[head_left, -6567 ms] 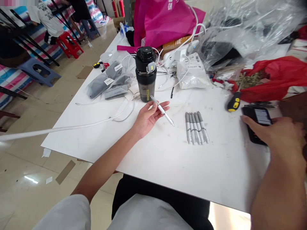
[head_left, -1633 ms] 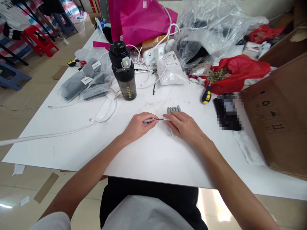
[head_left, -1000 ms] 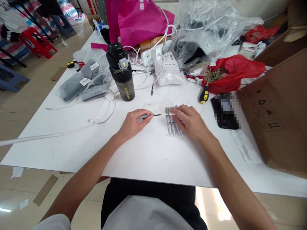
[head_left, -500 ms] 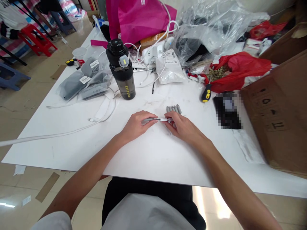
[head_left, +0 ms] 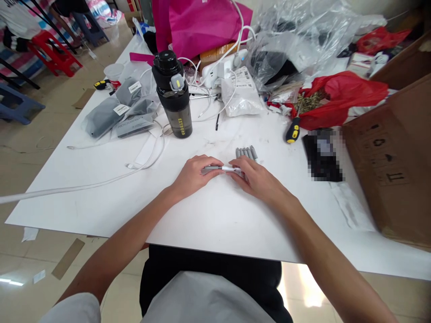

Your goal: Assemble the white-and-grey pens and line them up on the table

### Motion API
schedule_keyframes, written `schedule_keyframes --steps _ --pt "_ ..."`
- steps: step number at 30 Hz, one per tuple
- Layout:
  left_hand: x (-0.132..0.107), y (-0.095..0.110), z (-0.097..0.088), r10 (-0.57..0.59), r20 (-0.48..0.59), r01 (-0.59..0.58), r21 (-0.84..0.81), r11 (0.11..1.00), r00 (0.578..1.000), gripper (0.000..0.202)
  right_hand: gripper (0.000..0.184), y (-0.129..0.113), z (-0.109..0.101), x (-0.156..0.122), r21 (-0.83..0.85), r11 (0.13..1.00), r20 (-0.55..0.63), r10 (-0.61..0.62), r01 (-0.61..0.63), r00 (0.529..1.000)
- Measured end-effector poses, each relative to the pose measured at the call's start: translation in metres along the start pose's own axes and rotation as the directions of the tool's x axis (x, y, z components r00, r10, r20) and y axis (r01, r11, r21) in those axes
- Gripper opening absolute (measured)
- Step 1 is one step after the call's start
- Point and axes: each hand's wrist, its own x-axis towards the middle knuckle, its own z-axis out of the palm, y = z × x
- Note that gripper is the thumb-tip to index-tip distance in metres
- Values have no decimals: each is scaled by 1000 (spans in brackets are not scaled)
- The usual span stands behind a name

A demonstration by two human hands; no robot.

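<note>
A slim pen (head_left: 228,168) with a grey barrel and a silver-white section lies level between both hands, just above the white table. My left hand (head_left: 194,176) pinches its grey end between thumb and fingers. At the other end, my right hand (head_left: 258,177) is closed on the silver-white section, and its fingers partly hide that end. A dark band shows near the left fingertips. Just behind my right hand, several short grey tubes (head_left: 247,153) lie side by side in a row, partly covered by the fingers.
A black bottle (head_left: 174,96) stands beyond my left hand. Grey bagged packages (head_left: 107,117) lie farther left. To the right are a black-yellow screwdriver (head_left: 293,131), a blurred dark object (head_left: 323,157) and a cardboard box (head_left: 393,166). A white cable (head_left: 81,187) crosses the left side.
The pen's two sections have come closer together, and the thin dark stretch between them has shortened to a band. Both hands keep their grip. The view has shifted slightly.
</note>
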Motion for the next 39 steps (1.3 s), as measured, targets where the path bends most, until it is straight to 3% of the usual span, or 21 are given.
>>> schedule_keyframes --steps 6,13,22,39 --pt "-1 -2 2 28 -4 -28 1 1000 1000 11 21 1 -3 2 18 999 20 -39 39 999" --pt "-1 -5 3 36 -47 -35 17 999 998 14 21 -1 -1 1 44 999 -6 24 -24 1000" --pt "1 -17 8 202 -84 -186 165 969 976 15 26 2 -5 0 23 999 24 -31 30 999" --pt "3 -14 3 200 -112 -178 180 967 973 20 23 0 -7 1 47 999 -13 15 -15 1000"
